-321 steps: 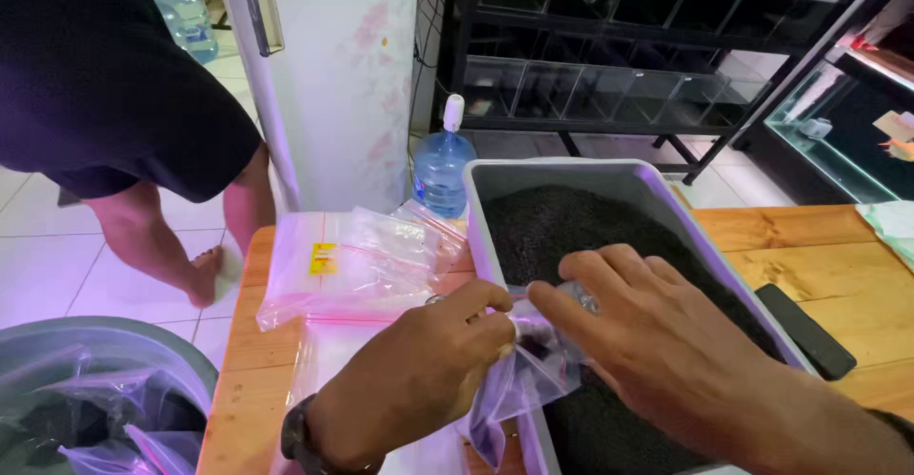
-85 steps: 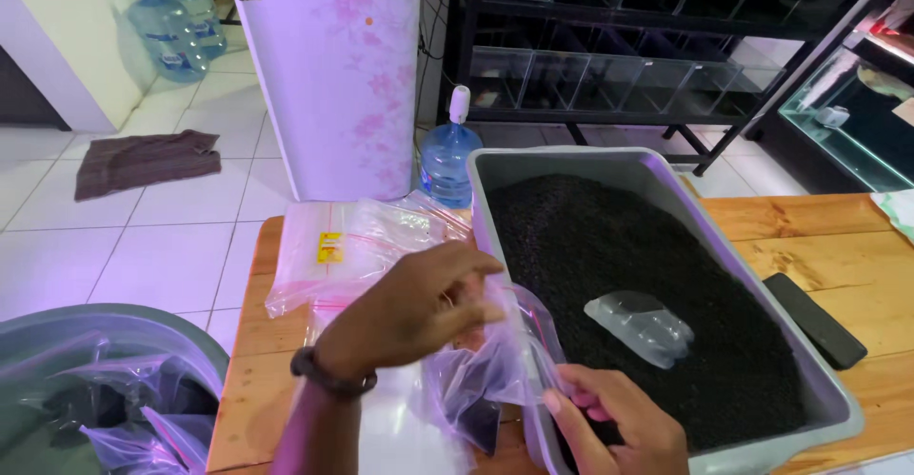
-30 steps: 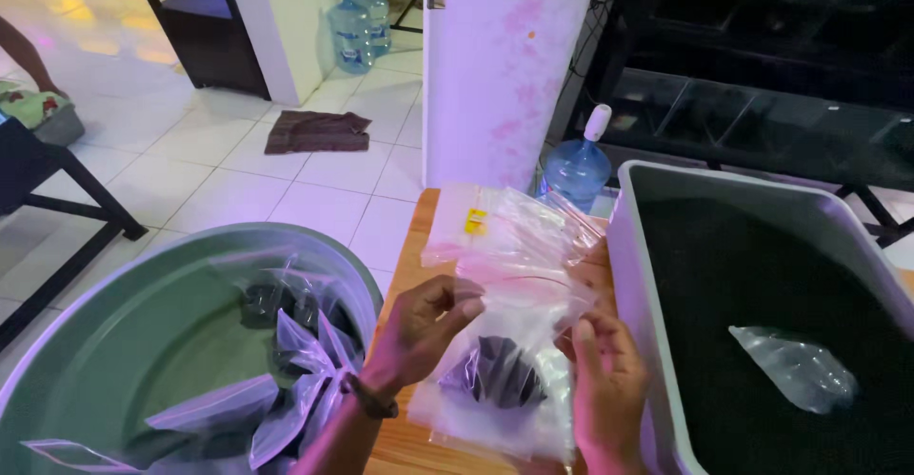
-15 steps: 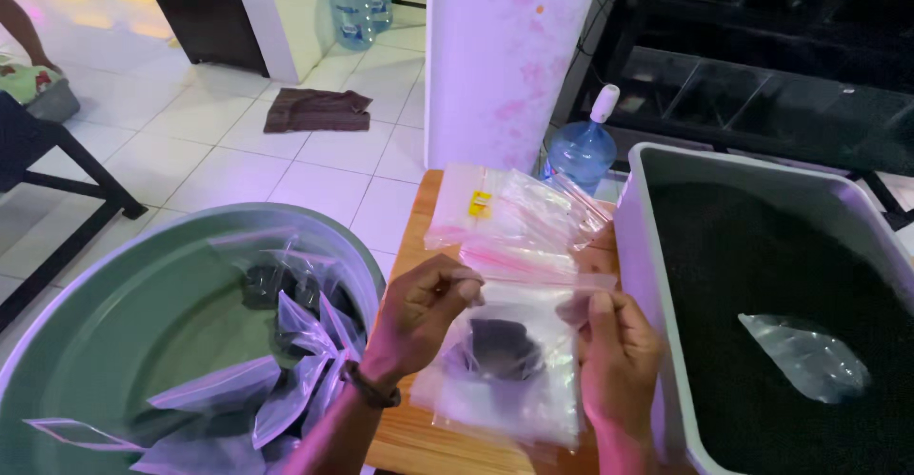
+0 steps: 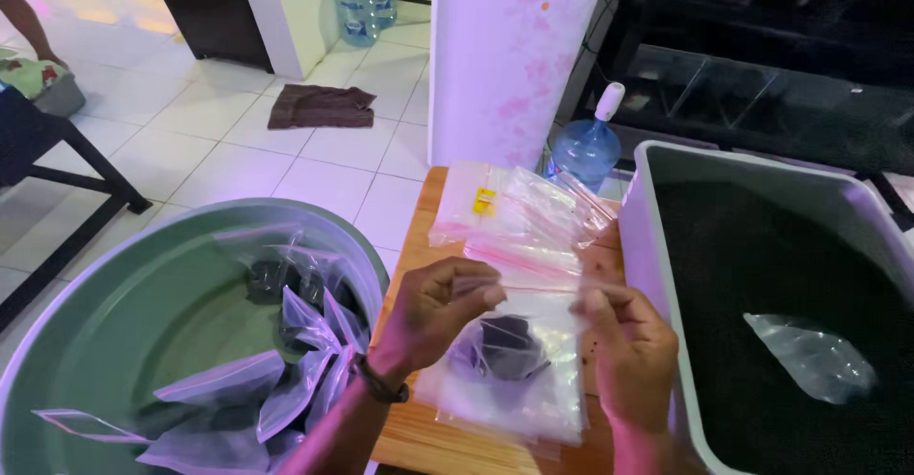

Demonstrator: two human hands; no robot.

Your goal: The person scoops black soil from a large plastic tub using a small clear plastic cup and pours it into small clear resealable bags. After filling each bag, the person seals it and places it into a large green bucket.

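My left hand (image 5: pixel 433 308) and my right hand (image 5: pixel 628 342) both pinch the top strip of a clear zip bag (image 5: pixel 514 366) held upright over the wooden table (image 5: pixel 428 432). A dark lump of black grains sits in the bag's lower middle. To the right stands a grey tub (image 5: pixel 657 247) filled with black granular stuff, with a clear plastic scoop (image 5: pixel 809 356) lying on it. A stack of empty zip bags (image 5: pixel 519 213) lies on the table behind my hands.
A big green round basin (image 5: pixel 114 342) at the left holds several filled zip bags (image 5: pixel 295 342). Behind are a water bottle (image 5: pixel 583 151), a white-pink cabinet (image 5: pixel 514 47), a brown cloth (image 5: pixel 319 106) on the tiled floor, and dark shelving.
The bag moved from over the grey tub to over the table. Both hands now hold its top edge, and my view has swung left to the green basin.
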